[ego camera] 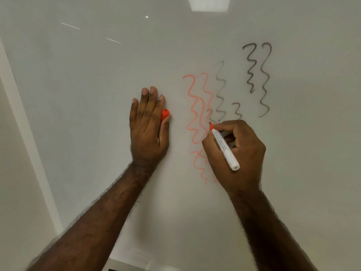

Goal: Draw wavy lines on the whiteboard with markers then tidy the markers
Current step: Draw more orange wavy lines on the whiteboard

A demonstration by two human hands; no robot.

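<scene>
- right hand [240, 151] wrapped round orange marker [224, 148] in a writing grip, fingers curled on the barrel, thumb side hidden; tip touching whiteboard [88, 85] just beside the orange wavy lines [195, 114], so likely mid-stroke or starting another squiggle
- barrel angled back toward the wrist, butt end pointing down-right, probably to keep the nib flat on the surface
- left hand [148, 128] laid flat on the board, fingers straight and together, apparently bracing; orange cap [165, 114] tucked between thumb and the edge of the palm, pinched there, likely kept ready for recapping
- black wavy lines [259, 75] up and right of the orange ones, a fainter grey set between; no black marker in view
- more orange squiggle below the right hand, partly covered by it
- drawing step looks well along; tidying not yet begun, marker uncapped
- risk guess: heel of right hand sits over fresh ink, could smudge
</scene>
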